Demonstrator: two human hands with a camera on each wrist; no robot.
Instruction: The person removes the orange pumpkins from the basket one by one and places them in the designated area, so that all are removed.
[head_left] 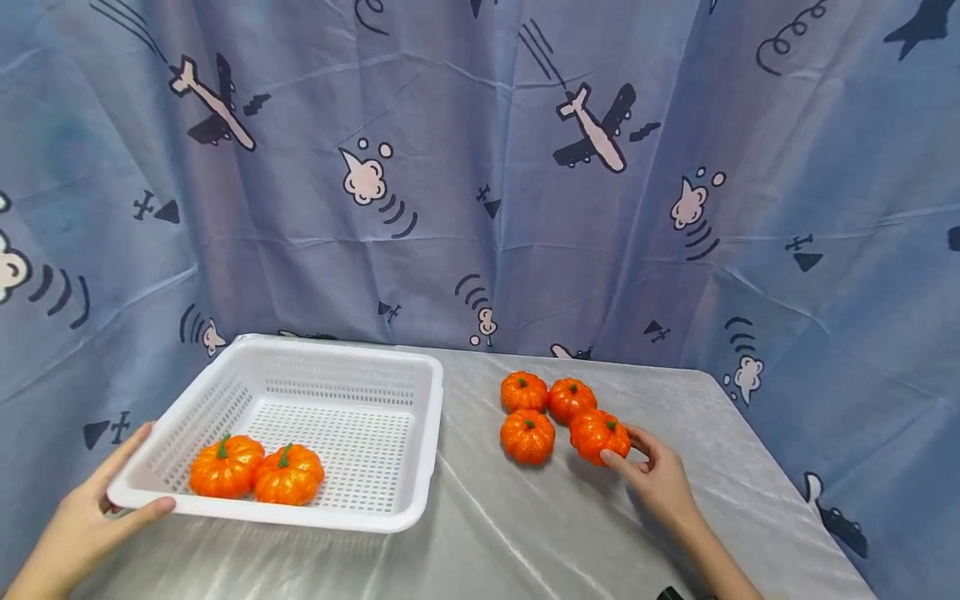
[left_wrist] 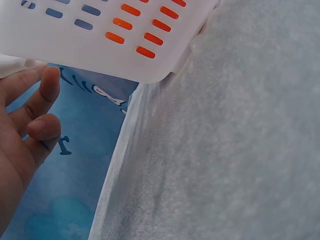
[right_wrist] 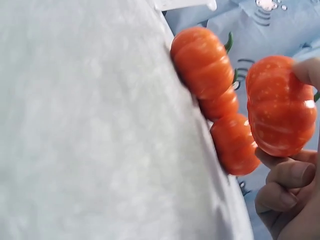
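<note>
While the left hand (head_left: 90, 508) grips the white slotted basket's (head_left: 420, 442) near corner, thumb over the rim, seemingly steadying it, the right hand (head_left: 660, 475) pinches the nearest toy pumpkin (head_left: 596, 433); three more (head_left: 528, 436) sit just beyond its fingertips.

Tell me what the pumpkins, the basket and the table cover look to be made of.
Pumpkins: probably foam or plastic, painted glossy orange; all alike, with pale specks and moulded green stems. The right hand pinches one.
Basket: white moulded plastic, smooth, with slotted walls and floor; the left hand holds its corner.
Table cover: thin grey sheet, perhaps non-woven fabric; faint sheen, creases.
</note>
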